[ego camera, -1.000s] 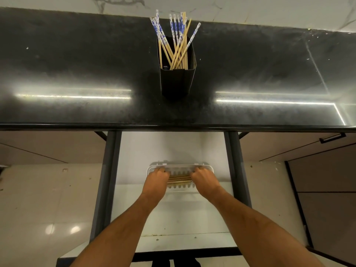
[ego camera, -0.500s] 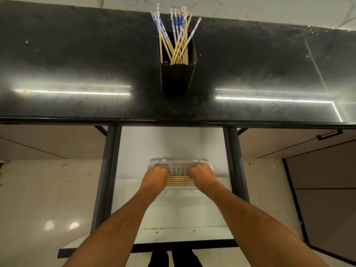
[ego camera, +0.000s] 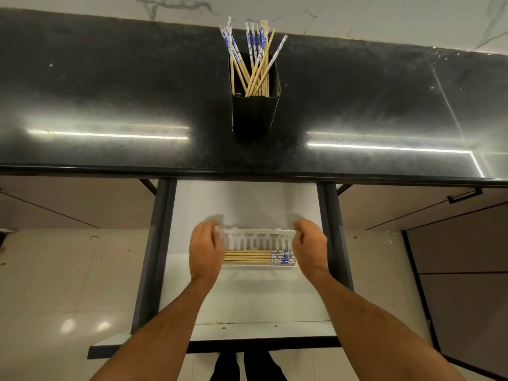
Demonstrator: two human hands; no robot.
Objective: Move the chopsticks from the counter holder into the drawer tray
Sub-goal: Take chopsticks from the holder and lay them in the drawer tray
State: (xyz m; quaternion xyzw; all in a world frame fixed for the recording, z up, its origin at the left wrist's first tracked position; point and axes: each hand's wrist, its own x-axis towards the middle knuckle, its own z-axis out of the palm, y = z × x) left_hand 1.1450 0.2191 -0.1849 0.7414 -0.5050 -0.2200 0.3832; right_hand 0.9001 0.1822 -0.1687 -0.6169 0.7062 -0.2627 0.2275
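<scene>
Pale glossy floor tiles and a pulled-out white drawer (ego camera: 247, 298) fill the near ground, with both forearms reaching over it. Between the hands sits the slotted white tray (ego camera: 257, 239). The left hand (ego camera: 206, 250) is at its left end and the right hand (ego camera: 310, 247) at its right end, each loosely curled and gripping nothing; whether fingertips graze the tray's ends I cannot tell. Lying flat in the tray, between the two wrists, is a small bundle of chopsticks (ego camera: 247, 257), blue-patterned ends toward the right hand.

Beyond the hands, up on the black counter (ego camera: 110, 92), the dark holder (ego camera: 254, 111) has many more standing chopsticks (ego camera: 255, 56). So, by my judgement, the job is only partly done, with most of it left.

The left hand covers the bundle's plain tips, and an exact count in the holder is hard to make.
</scene>
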